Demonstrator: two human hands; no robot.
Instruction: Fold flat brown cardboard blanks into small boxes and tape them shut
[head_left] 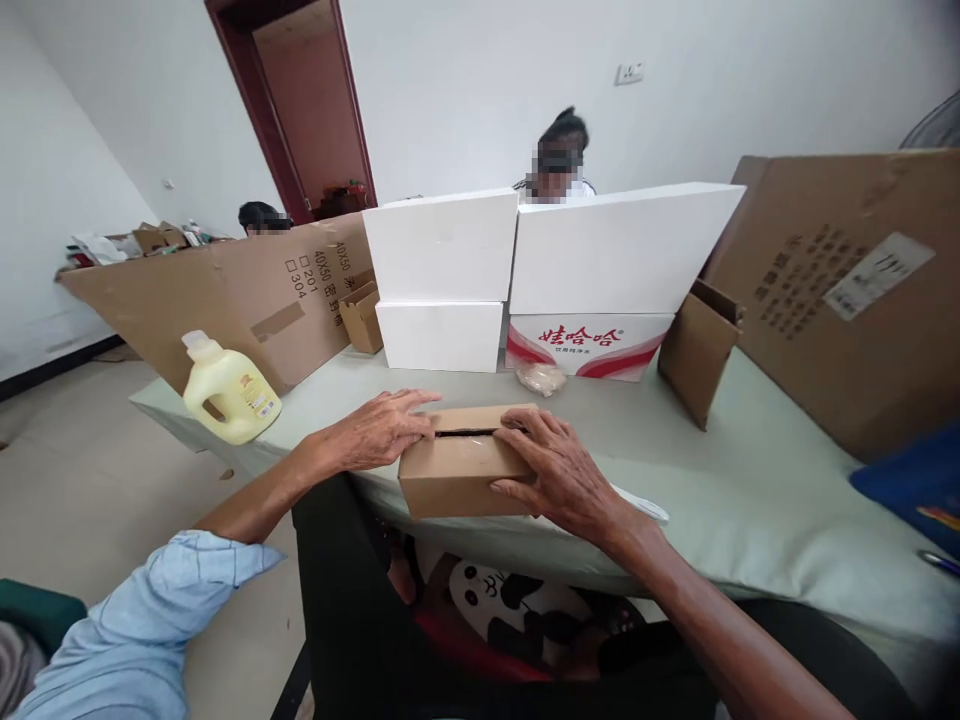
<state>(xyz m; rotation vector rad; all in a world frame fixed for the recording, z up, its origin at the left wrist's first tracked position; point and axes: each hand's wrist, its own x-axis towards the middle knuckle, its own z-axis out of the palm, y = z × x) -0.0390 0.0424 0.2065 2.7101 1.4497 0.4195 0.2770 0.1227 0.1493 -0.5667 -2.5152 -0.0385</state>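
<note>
On pale cloth (757,500), white boxes (446,250) blocked twelve o'clock. Right hand (556,465) gripped a brown box (457,488); left hand (381,430) maybe pinched it.

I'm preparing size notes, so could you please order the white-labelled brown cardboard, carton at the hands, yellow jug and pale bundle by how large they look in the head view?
1. White-labelled brown cardboard
2. Carton
3. Yellow jug
4. Pale bundle
Apparent size only; the carton seems nearer than the jug.
</note>
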